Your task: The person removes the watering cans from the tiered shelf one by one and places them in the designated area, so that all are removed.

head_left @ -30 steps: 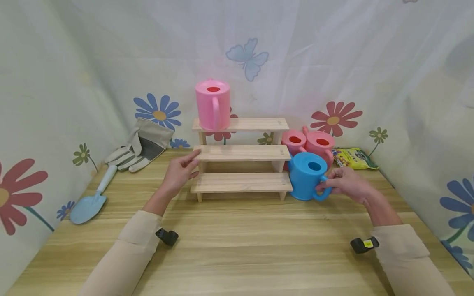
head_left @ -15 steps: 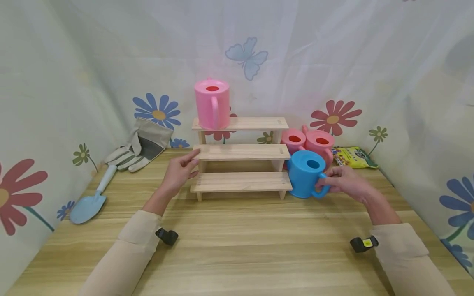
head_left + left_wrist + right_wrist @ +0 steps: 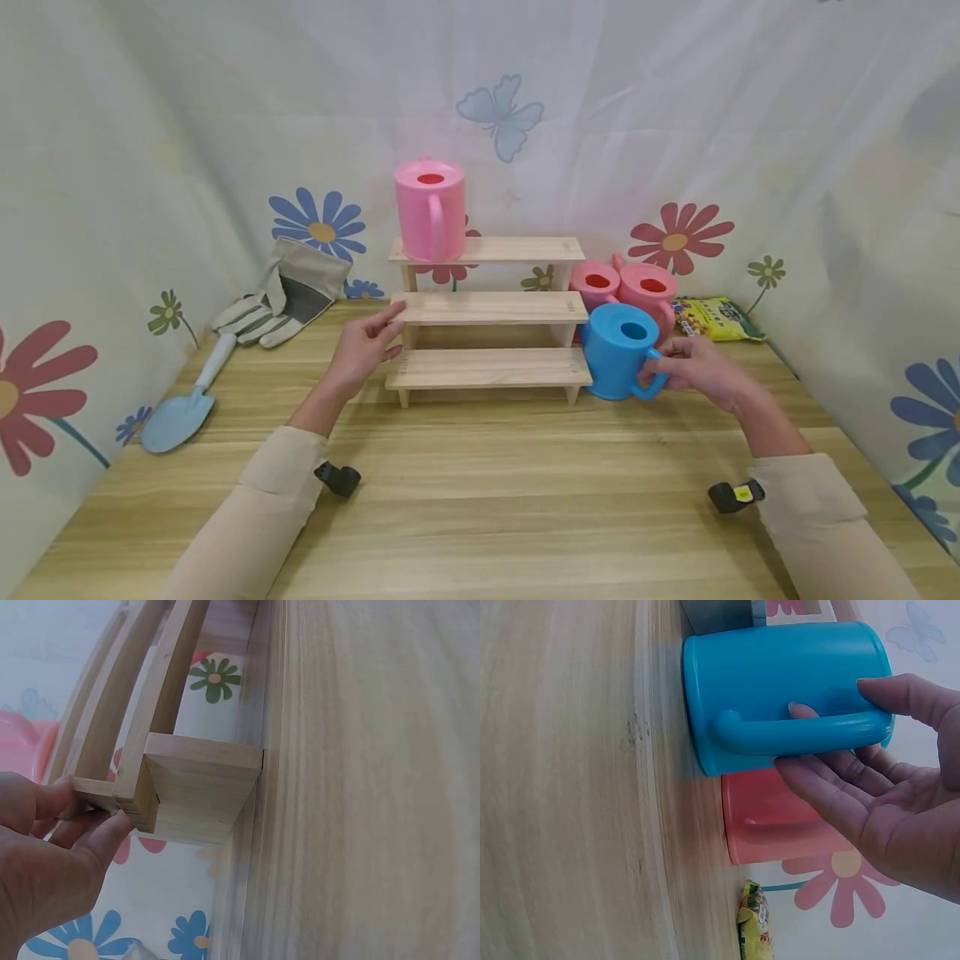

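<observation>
A three-tier wooden plant stand (image 3: 491, 308) stands mid-table. My left hand (image 3: 362, 350) is at its left end, and in the left wrist view the thumb and fingers (image 3: 105, 838) pinch the stand's side near the middle tier. My right hand (image 3: 697, 367) holds a blue watering can (image 3: 617, 354) by its handle; the right wrist view shows fingers passing through the handle (image 3: 802, 735) and the thumb at its upper end. The blue can is upright beside the stand's bottom tier. On the top tier's left end sits a pink watering can (image 3: 427, 212), its handle facing me.
Two darker pink watering cans (image 3: 645, 287) stand behind the blue one, partly hidden by it. A yellow packet (image 3: 716, 321) lies at the back right. At the left are work gloves (image 3: 300, 287) and a light-blue trowel (image 3: 180, 421). A printed curtain (image 3: 600, 125) surrounds the table.
The blue watering can has shifted slightly back and to the left with my right hand, closer to the stand. My left hand keeps its place on the stand.
</observation>
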`<state>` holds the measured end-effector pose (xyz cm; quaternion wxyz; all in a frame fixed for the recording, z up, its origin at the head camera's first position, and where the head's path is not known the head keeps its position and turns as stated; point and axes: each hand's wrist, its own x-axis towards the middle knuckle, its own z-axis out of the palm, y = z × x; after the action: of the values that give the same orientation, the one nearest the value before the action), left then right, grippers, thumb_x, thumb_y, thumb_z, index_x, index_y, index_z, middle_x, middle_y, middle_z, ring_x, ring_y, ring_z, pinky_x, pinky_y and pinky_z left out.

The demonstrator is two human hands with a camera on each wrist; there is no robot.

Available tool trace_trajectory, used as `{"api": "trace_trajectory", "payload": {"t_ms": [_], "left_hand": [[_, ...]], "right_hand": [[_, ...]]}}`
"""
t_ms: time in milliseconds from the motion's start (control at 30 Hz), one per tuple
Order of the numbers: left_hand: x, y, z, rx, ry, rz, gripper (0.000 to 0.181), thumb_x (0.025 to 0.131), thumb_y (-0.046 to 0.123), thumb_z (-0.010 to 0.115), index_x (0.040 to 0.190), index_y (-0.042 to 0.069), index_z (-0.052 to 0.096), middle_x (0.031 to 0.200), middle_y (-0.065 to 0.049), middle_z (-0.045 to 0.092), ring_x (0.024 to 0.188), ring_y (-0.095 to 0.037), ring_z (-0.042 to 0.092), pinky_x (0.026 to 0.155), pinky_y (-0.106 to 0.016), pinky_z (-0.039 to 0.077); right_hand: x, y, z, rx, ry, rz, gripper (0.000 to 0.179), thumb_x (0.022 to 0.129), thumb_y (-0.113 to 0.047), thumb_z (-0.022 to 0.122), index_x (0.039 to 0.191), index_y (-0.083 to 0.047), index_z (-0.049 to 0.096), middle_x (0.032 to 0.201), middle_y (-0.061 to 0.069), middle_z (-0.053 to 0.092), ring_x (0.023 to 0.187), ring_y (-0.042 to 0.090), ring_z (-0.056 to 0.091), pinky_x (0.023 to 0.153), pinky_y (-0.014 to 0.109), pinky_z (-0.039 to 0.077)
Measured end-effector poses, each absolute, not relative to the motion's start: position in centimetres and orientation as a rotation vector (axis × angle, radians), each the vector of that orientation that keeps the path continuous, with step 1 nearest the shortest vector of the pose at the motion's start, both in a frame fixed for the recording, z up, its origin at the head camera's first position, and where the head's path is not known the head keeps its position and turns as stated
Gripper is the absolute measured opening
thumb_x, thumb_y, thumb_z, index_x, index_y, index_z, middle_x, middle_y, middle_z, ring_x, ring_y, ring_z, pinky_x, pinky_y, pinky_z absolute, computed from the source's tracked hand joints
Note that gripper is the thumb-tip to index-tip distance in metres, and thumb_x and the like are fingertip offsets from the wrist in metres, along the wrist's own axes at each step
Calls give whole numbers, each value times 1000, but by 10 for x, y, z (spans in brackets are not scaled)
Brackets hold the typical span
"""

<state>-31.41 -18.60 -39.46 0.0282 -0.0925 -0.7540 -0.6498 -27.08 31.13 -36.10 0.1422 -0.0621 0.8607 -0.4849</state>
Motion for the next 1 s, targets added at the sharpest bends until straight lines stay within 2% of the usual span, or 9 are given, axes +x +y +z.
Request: {"api": "trace_trajectory", "payload": {"t_ms": [333, 567, 667, 833, 1000], "left_hand": [[-314, -188, -395, -283, -2327, -2005, 44, 105, 16, 55, 148, 10, 49, 141, -18, 50, 131, -27, 45, 97, -38, 53], [-314, -189, -392, -283, -2321, -2005, 44, 105, 15, 54, 148, 10, 49, 145, -17, 48, 133, -27, 44, 98, -39, 53], [-315, -189, -392, -282, -2317, -2009, 44, 105, 15, 54, 148, 10, 50, 143, -18, 49, 131, -27, 45, 98, -39, 53], [-315, -189, -391, -287, -2310, -2016, 43, 105, 14, 54, 148, 9, 50, 140, -20, 49, 130, -27, 45, 98, -39, 53], [-313, -186, -393, -271, -2320, -2030, 43, 105, 15, 54, 148, 10, 50, 137, -20, 50, 130, -28, 46, 97, -38, 54]], "right_hand": [[-265, 315, -347, -190, 2726, -1200, 52, 94, -38, 71, 126, 3, 62, 121, 20, 62, 108, 38, 59, 89, 49, 58], [-258, 313, -328, -126, 2970, -1080, 56, 98, -44, 64, 126, 5, 60, 119, 24, 60, 105, 39, 54, 77, 41, 59], [-256, 306, -322, -114, 3034, -1098, 54, 99, -41, 62, 126, 6, 58, 119, 25, 59, 106, 41, 54, 80, 47, 59], [-252, 286, -316, -143, 3095, -1252, 55, 99, -36, 63, 135, 4, 53, 130, 27, 56, 118, 47, 53, 90, 60, 55], [-252, 257, -311, -180, 3073, -1586, 58, 97, -36, 67, 143, -5, 48, 140, 16, 55, 125, 38, 53, 98, 53, 53]]}}
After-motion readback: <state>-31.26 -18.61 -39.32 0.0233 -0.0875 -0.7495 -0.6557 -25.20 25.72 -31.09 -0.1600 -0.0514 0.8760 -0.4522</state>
